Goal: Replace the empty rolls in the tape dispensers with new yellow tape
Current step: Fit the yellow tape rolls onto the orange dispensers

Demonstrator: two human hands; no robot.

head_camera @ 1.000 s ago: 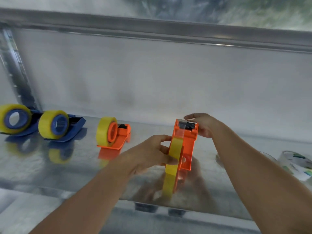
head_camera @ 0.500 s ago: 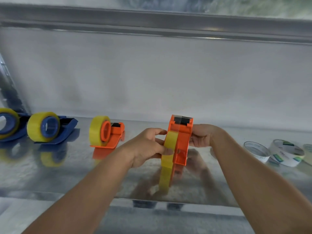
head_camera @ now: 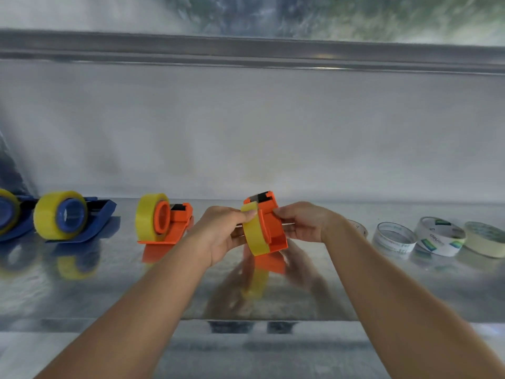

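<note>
At centre, the left hand (head_camera: 218,236) pinches the yellow roll (head_camera: 254,236) on the orange dispenser (head_camera: 269,222) (just above the shelf (head_camera: 109,283)), the right hand (head_camera: 303,222) gripping its 3 o'clock side.

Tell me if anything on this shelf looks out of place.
Nothing stands out. Three loaded dispensers sit in a row on the left, empty rolls lie right, and both hands hold the fourth orange dispenser with its yellow tape.
</note>
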